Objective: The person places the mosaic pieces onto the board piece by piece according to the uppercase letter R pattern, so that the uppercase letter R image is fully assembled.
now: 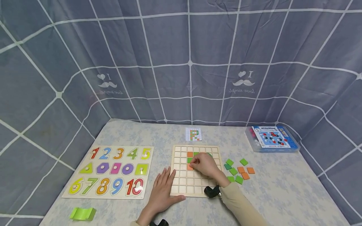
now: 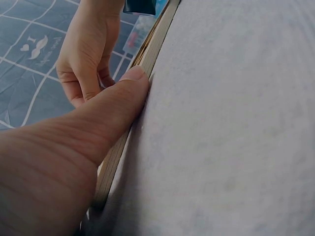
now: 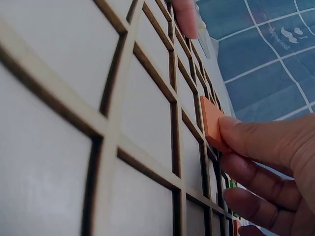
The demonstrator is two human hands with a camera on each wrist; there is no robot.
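Note:
A wooden grid board (image 1: 181,190) lies on the table, with several orange and green square tiles set in its upper middle cells. My right hand (image 1: 205,164) is over the board and pinches an orange square tile (image 3: 211,123) between thumb and fingers. The tile is tilted against the grid strips in the right wrist view. My left hand (image 1: 161,192) rests at the board's lower left corner, its fingers spread along the left side and its thumb (image 2: 125,101) against the near edge. Part of the tile pattern is hidden behind my right hand.
Loose green tiles (image 1: 238,179) and orange tiles (image 1: 250,170) lie right of the board. Behind it is a pattern card (image 1: 193,134). A number-and-shape puzzle board (image 1: 108,183) lies left, a green block (image 1: 83,214) nearer. A plastic box (image 1: 272,139) stands back right.

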